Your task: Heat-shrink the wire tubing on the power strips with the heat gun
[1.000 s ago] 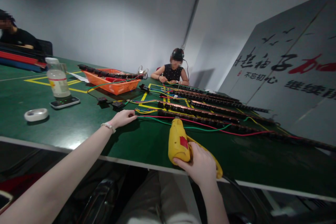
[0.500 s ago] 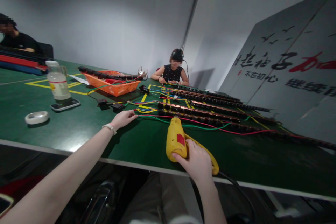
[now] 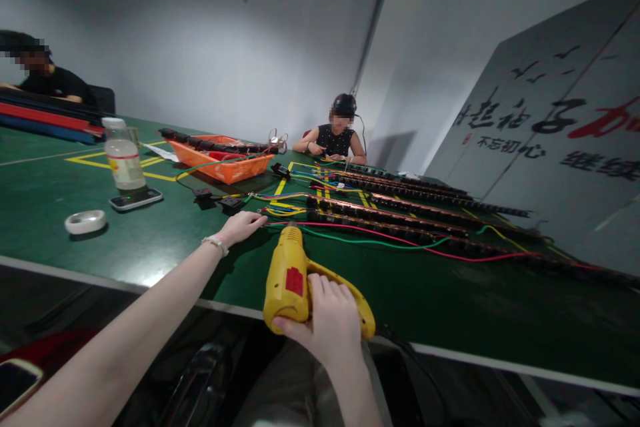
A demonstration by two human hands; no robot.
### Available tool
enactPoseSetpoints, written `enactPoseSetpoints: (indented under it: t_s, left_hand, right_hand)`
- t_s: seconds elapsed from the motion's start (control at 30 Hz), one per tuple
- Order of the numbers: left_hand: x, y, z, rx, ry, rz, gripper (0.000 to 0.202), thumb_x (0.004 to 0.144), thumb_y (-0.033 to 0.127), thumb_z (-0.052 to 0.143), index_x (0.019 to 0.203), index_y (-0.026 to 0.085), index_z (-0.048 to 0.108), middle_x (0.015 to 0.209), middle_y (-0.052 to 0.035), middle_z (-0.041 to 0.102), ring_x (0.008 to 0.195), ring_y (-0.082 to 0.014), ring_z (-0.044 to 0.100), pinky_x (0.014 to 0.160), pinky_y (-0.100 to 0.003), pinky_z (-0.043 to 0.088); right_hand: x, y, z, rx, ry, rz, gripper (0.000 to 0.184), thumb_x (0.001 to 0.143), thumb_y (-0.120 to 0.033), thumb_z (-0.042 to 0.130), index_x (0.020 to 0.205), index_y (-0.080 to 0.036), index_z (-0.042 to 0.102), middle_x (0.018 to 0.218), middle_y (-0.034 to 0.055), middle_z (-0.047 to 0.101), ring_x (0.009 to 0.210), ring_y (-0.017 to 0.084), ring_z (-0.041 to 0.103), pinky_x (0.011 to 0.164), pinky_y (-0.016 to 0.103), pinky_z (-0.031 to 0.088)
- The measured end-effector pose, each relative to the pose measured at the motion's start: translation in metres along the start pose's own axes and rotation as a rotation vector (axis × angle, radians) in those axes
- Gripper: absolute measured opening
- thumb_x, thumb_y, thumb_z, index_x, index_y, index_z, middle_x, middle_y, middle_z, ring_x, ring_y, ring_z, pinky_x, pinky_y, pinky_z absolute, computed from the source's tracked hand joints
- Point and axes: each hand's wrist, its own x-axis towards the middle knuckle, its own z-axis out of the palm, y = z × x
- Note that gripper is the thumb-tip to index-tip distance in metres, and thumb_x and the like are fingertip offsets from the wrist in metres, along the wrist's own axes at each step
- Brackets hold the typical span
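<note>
My right hand (image 3: 330, 317) is wrapped round the handle of a yellow heat gun (image 3: 287, 273). Its nozzle points forward over the table edge, close to my left fingertips. With its fingers pinched together, my left hand (image 3: 243, 227) holds the ends of the wires. From there a red wire (image 3: 360, 229) and a green wire (image 3: 345, 240) run off to the right. Just beyond lie a bundle of yellow wires (image 3: 286, 211) and a long black strip with copper-coloured conductors (image 3: 390, 210). Small black connectors (image 3: 231, 203) rest behind my left hand.
On the green table (image 3: 165, 240) stand a bottle (image 3: 123, 160), a phone-like device (image 3: 136, 199) and a white ring-shaped object (image 3: 85, 222). An orange basket (image 3: 227, 172) holds more strips. One person (image 3: 340, 137) sits across the table, another (image 3: 55, 83) at far left.
The heat gun in my right hand has moved left and nearer to me, its nozzle now close to my left fingers. My left hand keeps its pinch; the view has shifted slightly.
</note>
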Motion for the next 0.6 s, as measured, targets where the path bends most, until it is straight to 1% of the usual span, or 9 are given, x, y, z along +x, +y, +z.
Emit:
enactPoseSetpoints:
  t_s: [0.17,0.3,0.37,0.47,0.6]
  left_hand:
    - [0.002,-0.003,0.003,-0.017,0.008,-0.003,0.053,0.084,0.059,0.03,0.079,0.021,0.067,0.077,-0.0042,0.068,0.07,-0.0189,0.058,0.057,-0.024,0.032]
    - [0.002,-0.004,0.004,0.003,0.011,0.005,0.054,0.085,0.058,0.029,0.081,0.021,0.068,0.078,-0.0043,0.068,0.069,-0.0184,0.057,0.058,-0.024,0.033]
    - [0.002,-0.005,0.004,0.003,0.008,0.0,0.055,0.085,0.059,0.029,0.081,0.021,0.068,0.077,-0.0039,0.067,0.069,-0.0183,0.056,0.059,-0.024,0.033]
    - [0.002,-0.006,0.003,-0.031,0.014,-0.008,0.055,0.084,0.059,0.03,0.08,0.02,0.068,0.075,-0.0031,0.067,0.07,-0.018,0.056,0.06,-0.024,0.034]
    - [0.003,-0.006,0.002,-0.036,0.016,-0.003,0.054,0.083,0.059,0.031,0.073,0.018,0.066,0.069,-0.0024,0.064,0.066,-0.0171,0.054,0.06,-0.024,0.034]
  right_hand:
    - [0.006,-0.021,0.006,0.026,0.005,-0.03,0.081,0.055,-0.091,0.04,0.087,-0.018,0.055,0.08,0.0063,0.061,0.073,0.024,0.057,0.069,0.038,0.039]
    - [0.007,-0.027,0.009,0.053,0.065,-0.025,0.081,0.051,-0.093,0.041,0.081,-0.019,0.055,0.075,0.0044,0.06,0.071,0.023,0.057,0.068,0.037,0.039]
    - [0.007,-0.025,0.008,0.06,0.078,-0.012,0.081,0.049,-0.093,0.042,0.081,-0.02,0.056,0.076,0.0039,0.061,0.07,0.023,0.057,0.067,0.037,0.038]
    - [0.004,-0.018,0.005,0.097,0.046,-0.003,0.08,0.047,-0.093,0.045,0.081,-0.021,0.056,0.076,0.0024,0.061,0.07,0.021,0.056,0.068,0.035,0.038]
    - [0.0,-0.002,0.0,0.153,0.019,0.006,0.083,0.047,-0.093,0.044,0.084,-0.021,0.058,0.078,0.0022,0.062,0.075,0.022,0.057,0.073,0.035,0.038]
